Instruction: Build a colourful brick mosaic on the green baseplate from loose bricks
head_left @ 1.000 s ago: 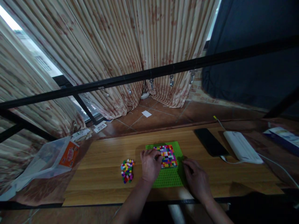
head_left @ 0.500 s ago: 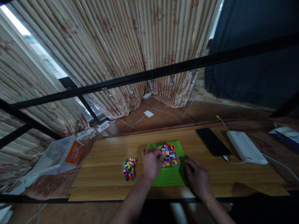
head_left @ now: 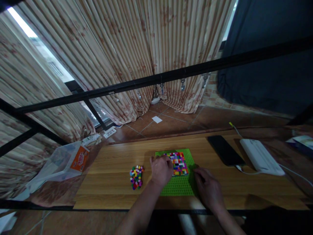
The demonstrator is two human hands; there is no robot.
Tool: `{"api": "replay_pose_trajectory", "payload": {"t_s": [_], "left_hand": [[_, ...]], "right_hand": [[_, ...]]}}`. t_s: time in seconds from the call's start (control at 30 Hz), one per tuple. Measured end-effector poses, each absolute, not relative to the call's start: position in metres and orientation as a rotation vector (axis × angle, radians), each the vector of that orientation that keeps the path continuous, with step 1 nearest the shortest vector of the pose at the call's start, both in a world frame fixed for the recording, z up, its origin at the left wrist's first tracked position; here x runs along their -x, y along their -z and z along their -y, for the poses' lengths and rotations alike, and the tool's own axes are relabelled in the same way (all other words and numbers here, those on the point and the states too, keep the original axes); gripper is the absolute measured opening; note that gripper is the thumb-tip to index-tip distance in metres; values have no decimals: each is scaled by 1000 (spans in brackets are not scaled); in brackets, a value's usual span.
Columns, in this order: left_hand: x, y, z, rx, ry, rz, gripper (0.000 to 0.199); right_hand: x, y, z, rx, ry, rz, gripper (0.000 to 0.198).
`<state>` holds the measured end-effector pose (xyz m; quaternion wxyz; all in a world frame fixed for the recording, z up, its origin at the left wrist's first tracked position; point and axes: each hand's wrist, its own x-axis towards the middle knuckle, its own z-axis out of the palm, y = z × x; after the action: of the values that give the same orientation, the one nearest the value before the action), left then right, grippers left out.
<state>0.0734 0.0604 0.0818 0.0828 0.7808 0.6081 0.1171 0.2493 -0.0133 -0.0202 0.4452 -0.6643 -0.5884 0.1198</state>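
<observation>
A green studded baseplate point(head_left: 178, 187) lies on the wooden table, bearing a block of small multicoloured bricks point(head_left: 181, 163) set tightly together. Over the left part of that block, my left hand point(head_left: 161, 170) is closed, its fingers bent down and pressed together; whatever they hold is hidden. My right hand point(head_left: 207, 186) rests by the plate's right edge, fingers curled in and thumb near the index finger; I cannot make out anything between them. To the left of the plate sits a small pile of loose coloured bricks point(head_left: 136, 178).
A black phone point(head_left: 226, 150) and a white power bank point(head_left: 261, 157), joined by a cable, lie on the right of the table point(head_left: 110, 166). A clear plastic box point(head_left: 61, 160) with an orange label stands beyond the left edge. A black rail point(head_left: 146, 81) crosses ahead, before striped curtains.
The whole view has shifted slightly. My left hand has turned a little, its fingers now more tucked under over the brick block. My right hand stays by the plate's edge.
</observation>
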Motion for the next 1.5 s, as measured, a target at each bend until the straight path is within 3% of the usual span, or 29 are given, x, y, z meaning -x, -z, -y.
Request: {"api": "replay_pose_trajectory", "payload": {"t_s": [0.53, 0.8, 1.1, 1.27, 1.5], "left_hand": [[-83, -92, -70, -2165, -219, -1866, 25], [-77, -80, -46, -2141, -517, -1830, 24], [33, -56, -2, -1907, -886, -1947, 20], [99, -43, 0, -1680, -836, -2124, 25], [97, -42, -16, -1826, -686, -2086, 31]], "right_hand": [[-252, 20, 15, 1654, -270, 1494, 26], [-262, 29, 16, 1689, -229, 1592, 36], [-254, 29, 11, 1841, 127, 1750, 52], [-255, 28, 12, 1858, 153, 1801, 50], [-258, 29, 11, 1888, 161, 1814, 53]]}}
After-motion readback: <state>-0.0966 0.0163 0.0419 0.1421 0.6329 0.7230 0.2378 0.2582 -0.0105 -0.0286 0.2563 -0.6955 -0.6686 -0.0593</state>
